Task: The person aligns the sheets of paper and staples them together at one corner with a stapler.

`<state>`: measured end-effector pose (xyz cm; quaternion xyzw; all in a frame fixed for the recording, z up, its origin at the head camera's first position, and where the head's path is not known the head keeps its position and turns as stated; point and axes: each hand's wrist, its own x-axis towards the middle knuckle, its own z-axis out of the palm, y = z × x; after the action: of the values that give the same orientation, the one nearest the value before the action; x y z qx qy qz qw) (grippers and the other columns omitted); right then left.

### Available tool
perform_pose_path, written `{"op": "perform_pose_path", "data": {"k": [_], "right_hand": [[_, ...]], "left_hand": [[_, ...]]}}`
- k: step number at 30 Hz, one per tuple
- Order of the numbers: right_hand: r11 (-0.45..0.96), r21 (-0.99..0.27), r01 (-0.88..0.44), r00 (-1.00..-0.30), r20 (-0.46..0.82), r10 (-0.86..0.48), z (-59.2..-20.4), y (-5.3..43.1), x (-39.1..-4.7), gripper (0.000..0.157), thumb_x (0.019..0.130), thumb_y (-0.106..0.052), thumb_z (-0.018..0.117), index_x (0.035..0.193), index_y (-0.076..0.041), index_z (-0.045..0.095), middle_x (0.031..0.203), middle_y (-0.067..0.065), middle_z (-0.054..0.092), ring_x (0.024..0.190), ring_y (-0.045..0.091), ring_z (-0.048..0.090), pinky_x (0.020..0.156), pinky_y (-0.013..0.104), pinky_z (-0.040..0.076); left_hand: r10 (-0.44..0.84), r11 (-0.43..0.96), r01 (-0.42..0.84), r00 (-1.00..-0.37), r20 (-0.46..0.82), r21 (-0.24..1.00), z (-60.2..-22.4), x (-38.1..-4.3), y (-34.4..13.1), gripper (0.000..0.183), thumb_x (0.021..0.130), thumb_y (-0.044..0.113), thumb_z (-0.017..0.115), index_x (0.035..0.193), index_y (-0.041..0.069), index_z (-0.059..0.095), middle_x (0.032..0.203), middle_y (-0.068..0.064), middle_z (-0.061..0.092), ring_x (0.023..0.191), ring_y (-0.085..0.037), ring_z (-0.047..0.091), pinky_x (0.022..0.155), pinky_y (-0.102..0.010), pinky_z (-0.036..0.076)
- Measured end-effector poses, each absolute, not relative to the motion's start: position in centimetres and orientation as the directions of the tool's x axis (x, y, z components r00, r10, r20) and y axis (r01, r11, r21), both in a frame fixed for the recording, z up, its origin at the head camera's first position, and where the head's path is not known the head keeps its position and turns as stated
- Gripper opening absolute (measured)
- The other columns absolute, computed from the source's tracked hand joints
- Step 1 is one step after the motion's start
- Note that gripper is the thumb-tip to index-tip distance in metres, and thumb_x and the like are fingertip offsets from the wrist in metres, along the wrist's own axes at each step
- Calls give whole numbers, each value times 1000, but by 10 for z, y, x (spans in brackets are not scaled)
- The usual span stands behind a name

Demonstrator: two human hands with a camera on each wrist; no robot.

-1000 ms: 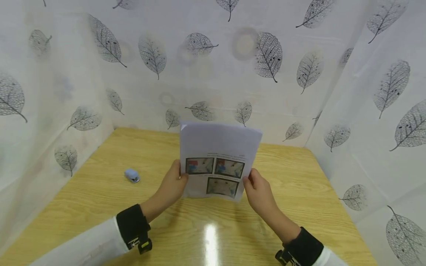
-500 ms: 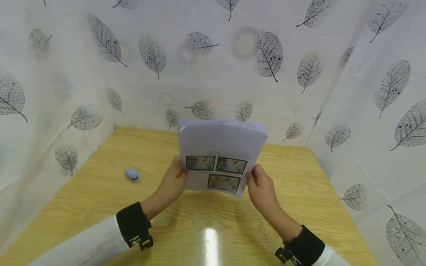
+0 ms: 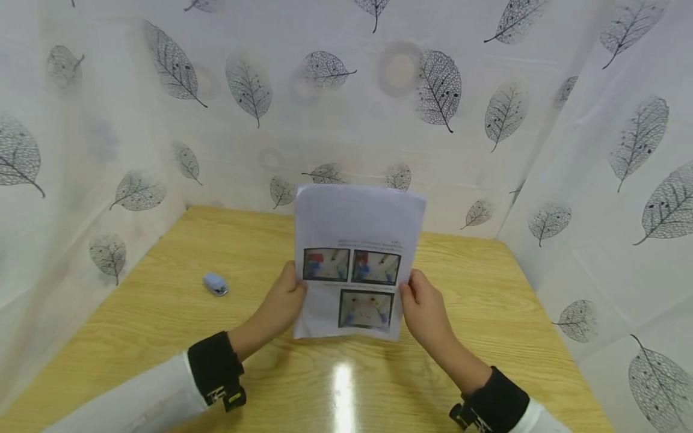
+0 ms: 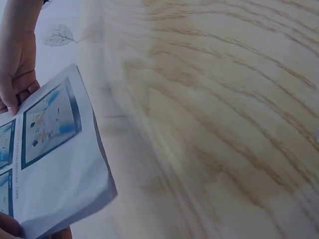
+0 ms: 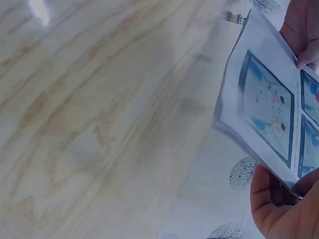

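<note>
A stack of printed paper sheets (image 3: 357,222) is held up above the table between both hands, its printed side with three framed pictures facing the head camera. My left hand (image 3: 283,300) grips the left edge, thumb on the front face. At the right edge, my right hand (image 3: 428,307) pinches the sheets the same way. The lower edges of several sheets lie together in the left wrist view, where the paper (image 4: 65,174) bends slightly. In the right wrist view the sheets (image 5: 234,109) reach toward both hands. Fingers behind the paper are mostly hidden.
On the left of the wooden table (image 3: 476,300) lies a small light-blue stapler (image 3: 215,284). White curtains (image 3: 346,132) with a leaf print enclose the table at the back and on both sides.
The stack tilted back with its sheets fanned at the top, then came more upright, its top edges even and its bottom edge lower. Both hands kept their grip; the stapler stayed put.
</note>
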<state>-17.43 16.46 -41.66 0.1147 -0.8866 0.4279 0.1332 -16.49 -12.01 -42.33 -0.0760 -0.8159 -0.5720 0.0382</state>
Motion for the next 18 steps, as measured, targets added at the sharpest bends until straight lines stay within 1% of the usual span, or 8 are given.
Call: {"op": "perform_pose_path", "data": {"k": [2,4,6,8,11,13,15,18], "right_hand": [[608,-735,-300,-944,319,-80,-413,164,-174,23,104,-7,53,124,-1,63,107,12,75,88,20,68,70,31,55],[615,-741,-270,-955,289,-72,-410,163,-174,25,104,-8,52,126,-1,63,108,12,75,89,21,69,73,32,56],[618,-753,-226,-969,237,-66,-409,163,-174,27,103,-8,51,127,0,63,108,13,74,88,21,67,73,32,55],[609,-776,-167,-985,161,-65,-410,162,-173,30,103,-9,50,128,2,63,106,13,74,87,20,67,72,32,55],[602,-794,-83,-996,53,-68,-414,163,-171,33,102,-8,50,130,5,61,104,14,73,86,19,67,71,31,56],[605,-795,-48,-997,0,-79,-417,164,-170,35,101,-7,50,131,9,60,103,15,73,85,19,68,70,32,58],[612,-791,-7,-995,-56,-83,-422,165,-168,37,101,-6,49,132,10,59,102,15,73,85,19,69,69,33,58],[619,-783,57,-985,-147,-95,-430,166,-164,39,102,-6,47,136,9,57,102,14,73,82,19,70,63,34,59]], "left_hand": [[66,349,148,-989,134,925,-420,-164,-120,39,101,1,41,139,-1,40,131,-23,55,117,-34,56,102,-52,45],[74,337,118,-992,99,934,-418,-162,-119,43,100,0,40,143,-2,38,133,-24,54,119,-35,55,103,-53,45],[108,293,78,-993,48,953,-417,-160,-119,51,99,-1,38,150,2,34,140,-24,52,125,-37,55,106,-54,45],[136,263,30,-991,-7,964,-416,-156,-118,59,99,-2,37,156,5,28,151,-22,45,137,-40,47,113,-58,39],[167,243,-39,-983,-82,969,-419,-150,-118,65,98,-4,38,160,10,26,157,-18,43,142,-41,43,114,-59,39],[167,258,-70,-979,-116,964,-423,-145,-117,64,97,-5,39,159,8,30,155,-19,45,140,-40,46,111,-56,43],[182,245,-103,-972,-150,964,-429,-142,-116,62,96,-7,39,156,7,35,148,-19,53,127,-37,58,99,-51,54],[194,259,-133,-963,-187,957,-438,-137,-115,58,95,-8,39,152,2,40,142,-22,58,117,-34,63,90,-48,59]]}}
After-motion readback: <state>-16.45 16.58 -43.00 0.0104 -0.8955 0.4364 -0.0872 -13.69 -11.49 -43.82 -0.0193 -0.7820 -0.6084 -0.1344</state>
